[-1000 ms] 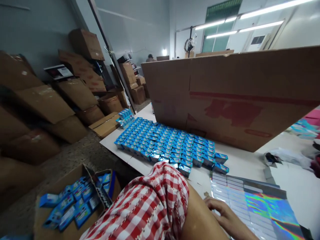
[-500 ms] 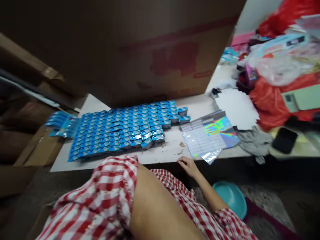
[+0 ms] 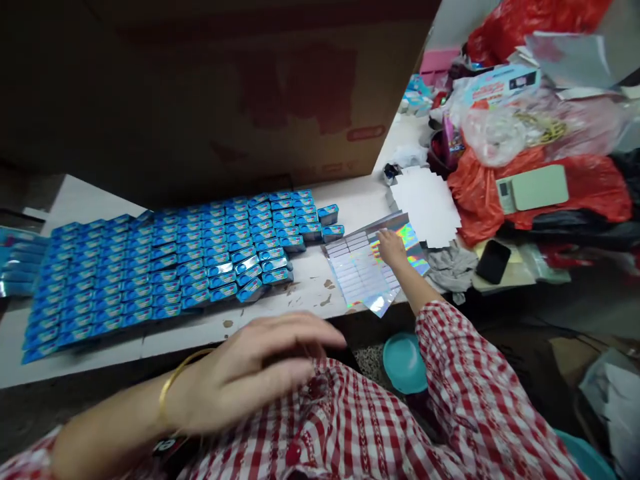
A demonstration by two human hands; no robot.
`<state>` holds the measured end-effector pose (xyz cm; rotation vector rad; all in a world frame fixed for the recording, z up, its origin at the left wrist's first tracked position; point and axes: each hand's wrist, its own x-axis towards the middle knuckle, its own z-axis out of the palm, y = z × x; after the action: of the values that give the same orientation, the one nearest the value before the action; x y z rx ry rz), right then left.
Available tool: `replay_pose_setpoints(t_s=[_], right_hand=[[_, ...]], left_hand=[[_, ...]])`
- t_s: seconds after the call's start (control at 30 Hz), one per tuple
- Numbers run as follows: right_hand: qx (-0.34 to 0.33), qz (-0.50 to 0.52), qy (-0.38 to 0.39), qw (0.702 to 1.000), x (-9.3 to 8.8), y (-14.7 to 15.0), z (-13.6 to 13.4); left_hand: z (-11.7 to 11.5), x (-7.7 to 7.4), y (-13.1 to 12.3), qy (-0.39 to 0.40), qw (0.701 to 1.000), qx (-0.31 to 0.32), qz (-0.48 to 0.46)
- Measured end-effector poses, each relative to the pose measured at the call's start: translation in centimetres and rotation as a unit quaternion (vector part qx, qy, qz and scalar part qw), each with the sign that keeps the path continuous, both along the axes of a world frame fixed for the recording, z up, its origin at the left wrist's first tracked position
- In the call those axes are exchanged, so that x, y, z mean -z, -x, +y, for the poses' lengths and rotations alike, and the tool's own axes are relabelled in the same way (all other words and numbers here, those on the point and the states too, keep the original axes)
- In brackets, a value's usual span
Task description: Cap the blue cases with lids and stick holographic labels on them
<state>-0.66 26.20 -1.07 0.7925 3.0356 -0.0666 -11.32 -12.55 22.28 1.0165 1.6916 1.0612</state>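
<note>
Sheets (image 3: 363,267): glossy, lying on the white table (image 3: 310,283) near its front edge, right of the boxes (image 3: 175,257) and under the right hand (image 3: 393,249); they overlap, at least two in number (the edges merge, so an exact count is not possible); the pile as a whole runs longer from left to right, its far edge slanting away from the person toward the right; one corner points toward the person, at the table's front edge; rainbow sheen shows at the right end, pale strips at the left.

Right hand: fingertips down on the sheets, toward their far side, pointing away and leftward; whether they pinch a sheet cannot be told. Left hand (image 3: 255,373): raised above the lap, blurred; fingers extended and lying close together, thumb apart below them, all pointing right; one yellow bangle (image 3: 171,380) on the wrist.

Boxes: blue, too many and too closely packed for a sure count; the long axes of their tops lie left to right, slanting slightly away at the right; two stand out beyond the block's right end; behind them, one carton (image 3: 250,100).

Right of the sheets: one grey cloth (image 3: 453,270), one phone (image 3: 493,261), one scale (image 3: 543,188) on red plastic (image 3: 473,193); below the table, one turquoise basin (image 3: 404,363).
</note>
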Motion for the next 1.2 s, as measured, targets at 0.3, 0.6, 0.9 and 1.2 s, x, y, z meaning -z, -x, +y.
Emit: replay_pose_setpoints(t_s=[0.3, 0.6, 0.9, 1.2], right_hand=[[-0.093, -0.128, -0.057, 0.986, 0.3, 4.4, 6.7], [-0.118, -0.083, 0.121, 0.982, -10.4, 3.3, 7.4], [-0.031, 0.225, 0.589, 0.775, -16.4, -1.5, 1.1], [0.034, 0.315, 0.626, 0.713, -13.1, -0.2, -3.4]], left_hand=[[-1.2, 9.4, -2.8, 0.161, 0.936, -0.28, -0.14], [2.8, 14.4, -4.9, 0.137, 0.952, -0.236, -0.138], [9.6, 15.5, -0.6, 0.006, 0.863, -0.432, -0.262], [9.3, 11.0, 4.1, -0.15, 0.833, -0.439, -0.301]])
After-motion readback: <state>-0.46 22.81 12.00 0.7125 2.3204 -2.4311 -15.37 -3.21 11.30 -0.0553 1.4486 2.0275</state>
